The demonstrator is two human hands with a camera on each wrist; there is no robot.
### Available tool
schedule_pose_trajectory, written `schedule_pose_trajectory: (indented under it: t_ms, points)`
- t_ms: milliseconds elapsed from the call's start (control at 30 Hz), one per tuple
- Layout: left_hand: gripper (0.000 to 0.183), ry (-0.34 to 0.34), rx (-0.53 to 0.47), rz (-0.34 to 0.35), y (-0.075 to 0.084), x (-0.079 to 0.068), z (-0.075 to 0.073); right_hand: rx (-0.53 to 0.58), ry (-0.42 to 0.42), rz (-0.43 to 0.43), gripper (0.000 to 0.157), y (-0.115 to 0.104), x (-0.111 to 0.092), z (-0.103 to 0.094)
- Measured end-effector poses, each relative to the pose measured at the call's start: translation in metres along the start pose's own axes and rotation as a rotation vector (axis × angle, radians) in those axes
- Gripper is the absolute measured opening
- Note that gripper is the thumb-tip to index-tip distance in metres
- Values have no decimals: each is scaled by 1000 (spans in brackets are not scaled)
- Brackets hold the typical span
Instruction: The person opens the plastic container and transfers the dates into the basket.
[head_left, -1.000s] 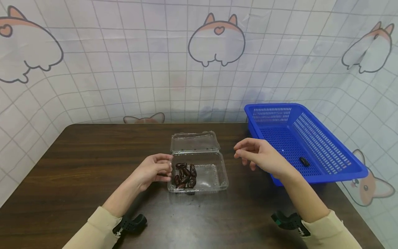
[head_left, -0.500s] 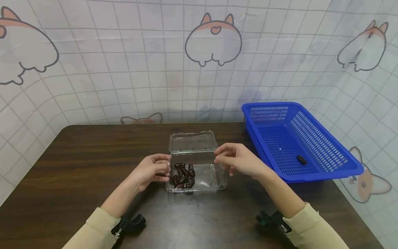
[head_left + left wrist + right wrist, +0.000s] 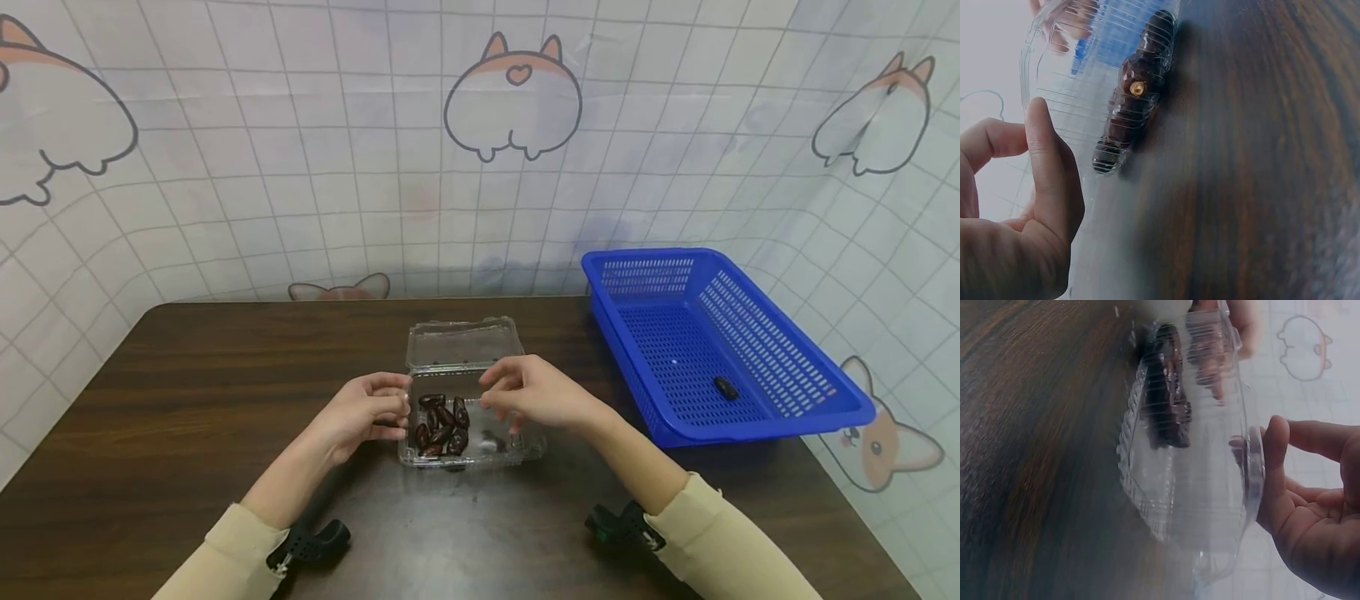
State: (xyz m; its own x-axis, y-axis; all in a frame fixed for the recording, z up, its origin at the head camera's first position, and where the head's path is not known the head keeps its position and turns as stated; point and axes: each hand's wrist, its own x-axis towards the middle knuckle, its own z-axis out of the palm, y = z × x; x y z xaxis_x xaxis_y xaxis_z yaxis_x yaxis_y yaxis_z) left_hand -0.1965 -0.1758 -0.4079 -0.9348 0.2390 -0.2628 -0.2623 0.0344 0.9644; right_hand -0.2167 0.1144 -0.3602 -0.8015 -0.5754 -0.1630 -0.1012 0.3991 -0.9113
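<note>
- My right hand hangs over the right half of the clear box, at the middle of the head view; its fingers are loosely bent and grasp nothing that I can see.
- The dates lie in a bunch in the left half of that box, so from my right fingers they are to the left and lower down in the frame.
- The closest date, on the bunch's right side, has its long axis running up and down the frame, roughly crosswise to my right fingers, which point left. I judge that a pinch across its narrow sides suits it best.
- Another date, at the bunch's upper left, lies with its long axis left to right.
- My left hand is at the box's left wall, its fingertips right at the edge; whether they pinch the rim or only touch it, I cannot tell.
- The left fingers are close to the bunch too, but the wall stands between; I judge the right hand, above the rim, better placed.
- The blue basket, at the right of the frame, holds a single dark piece, well apart from the bunch.
</note>
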Motion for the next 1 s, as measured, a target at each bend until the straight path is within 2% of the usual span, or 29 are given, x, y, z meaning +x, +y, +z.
schedule_pose_trajectory:
  t_ms: [533, 800, 1000]
  points:
    - [57, 0, 1, 0, -1, 1, -1, -96, -23, 103, 26, 5, 31, 22]
    - [56, 13, 0, 3, -1, 1, -1, -168, -17, 96, 26, 6, 40, 28]
    - [56, 9, -4, -1, -1, 2, 1, -292, 9, 66, 29, 4, 40, 36]
